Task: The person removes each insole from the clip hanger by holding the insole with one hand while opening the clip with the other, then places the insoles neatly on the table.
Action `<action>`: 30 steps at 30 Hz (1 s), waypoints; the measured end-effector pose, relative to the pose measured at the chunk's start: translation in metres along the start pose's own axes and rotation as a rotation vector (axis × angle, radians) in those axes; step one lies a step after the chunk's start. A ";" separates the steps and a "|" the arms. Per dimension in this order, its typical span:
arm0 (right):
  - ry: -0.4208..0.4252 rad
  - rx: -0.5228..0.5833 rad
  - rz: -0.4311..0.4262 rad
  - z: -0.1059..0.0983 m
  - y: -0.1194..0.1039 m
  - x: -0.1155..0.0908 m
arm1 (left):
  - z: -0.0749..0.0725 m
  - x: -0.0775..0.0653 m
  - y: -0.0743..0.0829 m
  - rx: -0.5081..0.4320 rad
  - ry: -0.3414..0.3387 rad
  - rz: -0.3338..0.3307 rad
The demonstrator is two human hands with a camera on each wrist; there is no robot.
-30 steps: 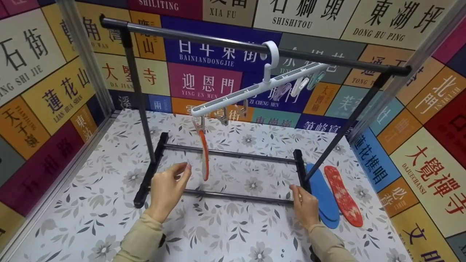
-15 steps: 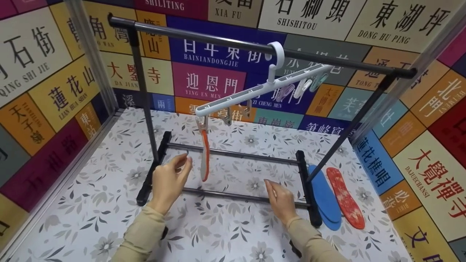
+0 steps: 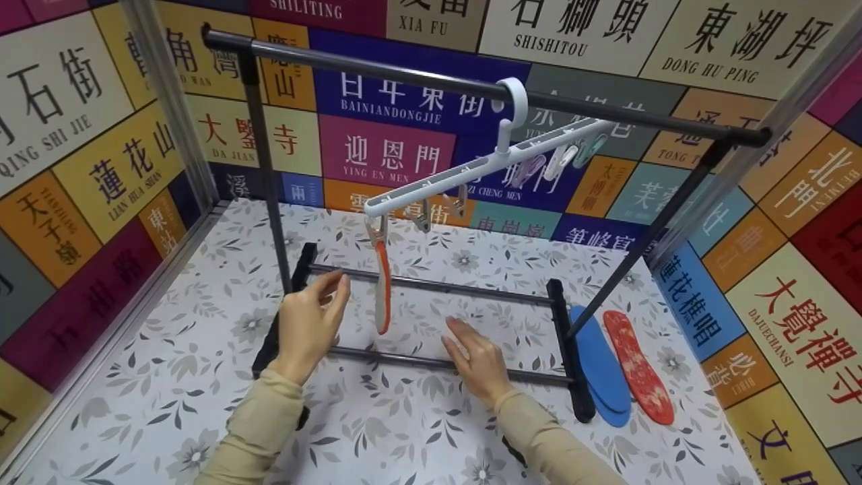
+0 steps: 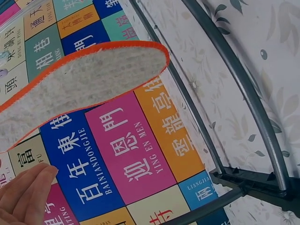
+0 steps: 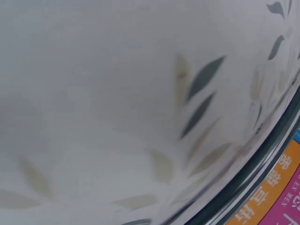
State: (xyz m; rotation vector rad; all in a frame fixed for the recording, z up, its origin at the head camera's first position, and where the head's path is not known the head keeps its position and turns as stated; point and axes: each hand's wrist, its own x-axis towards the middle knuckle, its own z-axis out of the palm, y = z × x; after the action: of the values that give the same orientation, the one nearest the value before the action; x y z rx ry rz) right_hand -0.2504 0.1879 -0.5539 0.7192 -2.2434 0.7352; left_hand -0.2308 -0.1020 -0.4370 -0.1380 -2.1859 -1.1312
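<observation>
Our left hand (image 3: 306, 323) hovers relaxed and empty beside the clipped orange insole (image 3: 382, 289); our right hand (image 3: 477, 364), fingers straight, holds nothing above the rack's base bar (image 3: 417, 362).

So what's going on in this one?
A person faces a small drying rack on a floral tabletop. An orange-edged insole hangs from a clip on the white hanger. The left hand is raised beside that insole without touching it; the right hand hovers, fingers straight, over the rack's base bar. A blue insole and a red insole lie at the right.
</observation>
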 end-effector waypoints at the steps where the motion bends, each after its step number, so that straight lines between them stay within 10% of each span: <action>1: -0.012 0.002 0.003 0.003 -0.003 0.002 | -0.001 0.001 0.000 -0.003 0.001 0.003; 30: -0.138 0.088 0.027 0.047 -0.060 0.063 | 0.002 0.035 0.021 -0.020 0.075 0.157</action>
State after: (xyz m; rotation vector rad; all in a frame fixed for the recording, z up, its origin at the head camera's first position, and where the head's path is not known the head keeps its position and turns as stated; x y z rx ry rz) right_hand -0.2698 0.0976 -0.5199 0.8059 -2.3613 0.8240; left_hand -0.2510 -0.0947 -0.4025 -0.2671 -2.0597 -1.0536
